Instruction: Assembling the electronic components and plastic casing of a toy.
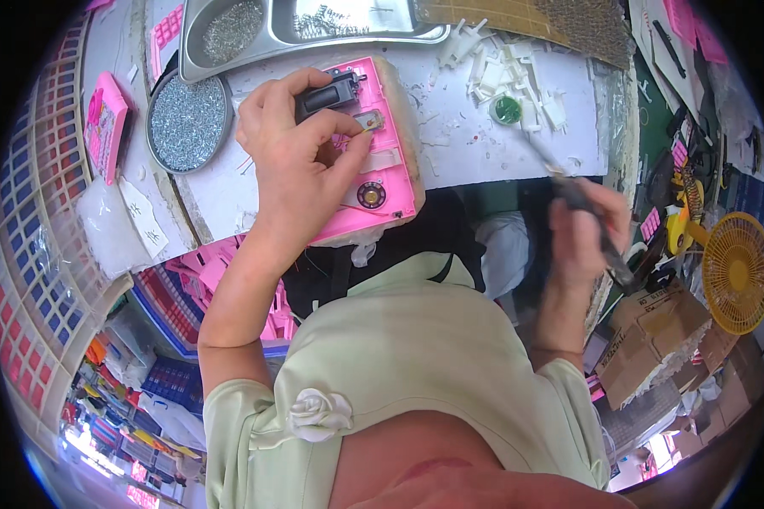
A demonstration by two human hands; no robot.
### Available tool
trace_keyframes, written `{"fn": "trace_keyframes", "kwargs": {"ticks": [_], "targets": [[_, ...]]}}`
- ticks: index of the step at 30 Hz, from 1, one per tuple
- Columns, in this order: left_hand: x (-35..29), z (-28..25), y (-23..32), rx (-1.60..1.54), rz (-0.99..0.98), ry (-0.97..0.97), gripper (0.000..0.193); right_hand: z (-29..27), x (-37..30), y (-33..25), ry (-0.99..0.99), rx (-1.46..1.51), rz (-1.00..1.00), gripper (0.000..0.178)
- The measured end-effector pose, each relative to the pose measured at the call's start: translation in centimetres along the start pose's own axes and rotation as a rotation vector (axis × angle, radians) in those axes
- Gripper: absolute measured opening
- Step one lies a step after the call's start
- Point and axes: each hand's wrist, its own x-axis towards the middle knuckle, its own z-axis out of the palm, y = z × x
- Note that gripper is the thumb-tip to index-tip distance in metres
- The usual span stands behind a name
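A pink plastic housing (380,81) lies on a pale pad at the table's near edge. It holds a dark motor-like part (327,95), a small metal-cased part (370,120) and a round speaker (371,195). My left hand (293,161) rests over its left side, thumb and index finger pinched at a thin wire (366,131) beside the metal-cased part. My right hand (584,229), blurred by motion, grips a dark-handled tool (575,193) with a slim metal shaft. The shaft points toward a small round green-filled cap (506,109); whether its tip touches is unclear.
White plastic parts (518,72) lie loose beyond the cap. A round tin of small screws (189,120) and a metal tray of springs (314,21) stand at the left and back. Pink parts fill a blue crate (182,343) below the table. A yellow fan (735,273) is at right.
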Motion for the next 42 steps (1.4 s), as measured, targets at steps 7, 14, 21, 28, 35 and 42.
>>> {"fn": "trace_keyframes", "kwargs": {"ticks": [7,14,21,28,35,42], "targets": [[-0.2,0.1,0.1,0.024,-0.01,-0.005,0.013,7.2,2.4,0.2,-0.418,-0.171,-0.154,0.029],[-0.1,0.2,0.1,0.04,-0.012,-0.008,0.013,8.1,3.0,0.1,-0.5,-0.262,-0.263,0.026],[0.0,-0.1,0.1,0.04,-0.011,-0.02,0.013,8.9,3.2,0.5,-0.443,-0.269,-0.288,0.028],[-0.1,0.4,-0.2,-0.013,-0.01,0.018,0.012,9.1,3.2,0.5,-0.446,-0.285,-0.349,0.028],[0.0,0.0,0.1,0.037,-0.013,-0.023,0.014,9.1,3.2,0.4,-0.453,-0.297,-0.349,0.028],[0.1,-0.1,0.2,0.047,-0.019,-0.025,0.013,8.9,3.2,0.3,-0.465,-0.288,-0.359,0.028]]}}
